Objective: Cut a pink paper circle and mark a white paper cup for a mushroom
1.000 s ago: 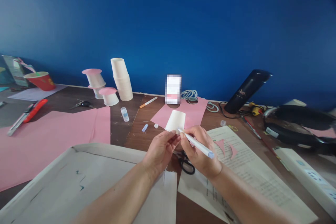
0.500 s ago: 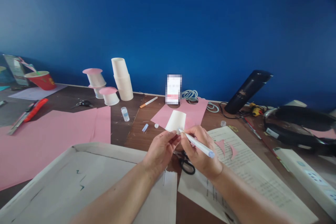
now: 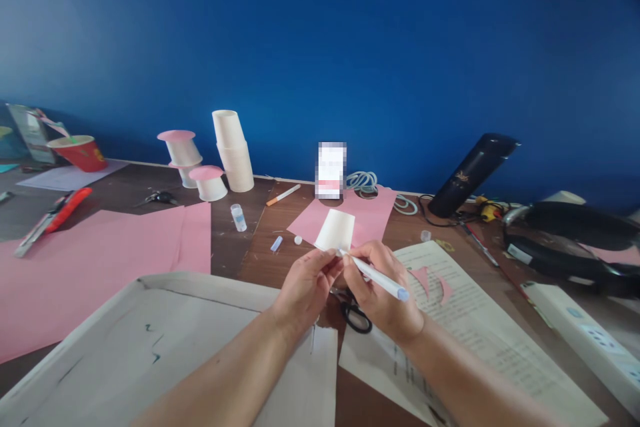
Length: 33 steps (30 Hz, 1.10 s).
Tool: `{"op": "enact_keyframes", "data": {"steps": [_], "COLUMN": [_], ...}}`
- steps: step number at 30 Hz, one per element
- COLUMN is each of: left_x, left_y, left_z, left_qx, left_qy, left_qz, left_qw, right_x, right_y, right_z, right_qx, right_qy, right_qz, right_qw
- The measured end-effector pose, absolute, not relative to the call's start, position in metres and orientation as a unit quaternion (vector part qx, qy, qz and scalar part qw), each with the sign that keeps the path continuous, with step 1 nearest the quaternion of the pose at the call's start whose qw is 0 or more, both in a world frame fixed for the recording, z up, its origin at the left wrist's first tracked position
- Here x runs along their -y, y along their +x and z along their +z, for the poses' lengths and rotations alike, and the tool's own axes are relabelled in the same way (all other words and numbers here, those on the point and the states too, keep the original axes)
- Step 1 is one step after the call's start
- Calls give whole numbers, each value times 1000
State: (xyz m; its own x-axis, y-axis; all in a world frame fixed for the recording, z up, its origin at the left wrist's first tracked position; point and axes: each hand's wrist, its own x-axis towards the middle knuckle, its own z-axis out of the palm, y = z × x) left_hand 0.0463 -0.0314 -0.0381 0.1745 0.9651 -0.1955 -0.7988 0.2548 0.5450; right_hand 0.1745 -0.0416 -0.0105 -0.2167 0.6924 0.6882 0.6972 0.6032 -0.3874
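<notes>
A white paper cup [image 3: 337, 229] is pinched at its near rim by my left hand [image 3: 306, 283], its narrower end pointing away over a pink sheet [image 3: 373, 210]. My right hand [image 3: 383, 287] grips a white pen [image 3: 377, 278] with a pale blue end, its tip at the cup's near rim. Black-handled scissors [image 3: 357, 317] lie partly under my hands. Just left of the cup are a small white cap [image 3: 298, 240] and a light blue cap [image 3: 277, 243].
Stacked white cups [image 3: 236, 163] and cups with pink discs [image 3: 207, 183] stand at the back left. A phone [image 3: 331, 170] and a black bottle [image 3: 470, 177] lean by the wall. A cutter [image 3: 53, 220] lies left; a power strip [image 3: 585, 327] lies right.
The pen and my right fingers have shifted very slightly at the cup's rim. Both hands keep their hold.
</notes>
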Motion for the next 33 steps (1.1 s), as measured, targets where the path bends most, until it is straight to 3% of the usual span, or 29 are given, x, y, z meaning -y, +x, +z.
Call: {"op": "enact_keyframes", "data": {"steps": [17,23,28,33], "left_x": [32,31,31,32], "left_y": [43,38,35,36], "left_z": [-36,-28,-22,-21], "left_qx": [-251,-278,-284,-281], "left_qy": [152,43,46,45], "left_qz": [582,582,570,561], "left_qw": [758,763,769,777], "right_x": [44,47,34,14], "right_y": [173,176,180,181], "right_z": [-13,-17,-15,-23], "right_qx": [786,750,655,489], "right_qy": [-451,-436,-478,-517], "right_qz": [14,57,154,360], "right_qw": [422,493,565,604]}}
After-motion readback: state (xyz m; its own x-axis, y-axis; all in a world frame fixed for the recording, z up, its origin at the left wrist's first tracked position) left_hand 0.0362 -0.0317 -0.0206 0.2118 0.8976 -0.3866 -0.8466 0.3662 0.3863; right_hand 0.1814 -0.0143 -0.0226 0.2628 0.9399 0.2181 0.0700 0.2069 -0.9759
